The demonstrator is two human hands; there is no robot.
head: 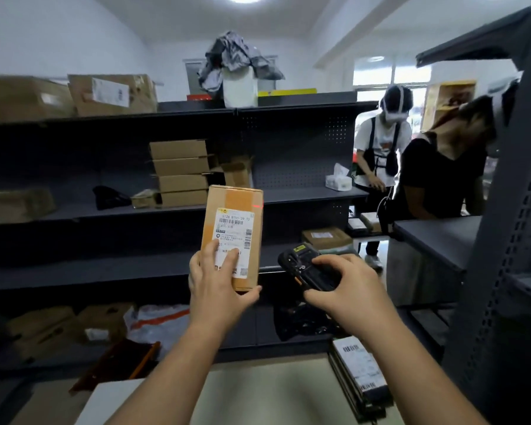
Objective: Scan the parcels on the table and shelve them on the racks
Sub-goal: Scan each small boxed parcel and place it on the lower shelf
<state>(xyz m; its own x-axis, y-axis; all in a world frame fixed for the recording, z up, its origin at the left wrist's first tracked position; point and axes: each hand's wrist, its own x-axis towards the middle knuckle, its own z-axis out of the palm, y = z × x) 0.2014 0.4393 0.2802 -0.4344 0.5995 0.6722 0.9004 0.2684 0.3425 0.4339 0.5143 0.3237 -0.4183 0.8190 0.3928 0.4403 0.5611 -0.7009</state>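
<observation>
My left hand [218, 283] holds a tall brown cardboard parcel [236, 216] upright by its lower end, fingers lying over its white shipping label. Just to the right, my right hand [347, 286] grips a black handheld scanner [304, 266], its head pointed toward the parcel. A red scanner mark glows on the parcel's upper right edge. A dark flat parcel [357, 374] with a white barcode label lies on the light table [273, 394] at my lower right. The dark grey rack [288, 197] stands straight ahead, beyond the table.
The rack's shelves carry a stack of brown boxes [181, 173], loose cartons and bags. Larger cartons [114, 93] sit on top. Two people [380, 154] stand at the right by another table [436, 237]. A second grey rack upright [509, 240] is close on my right.
</observation>
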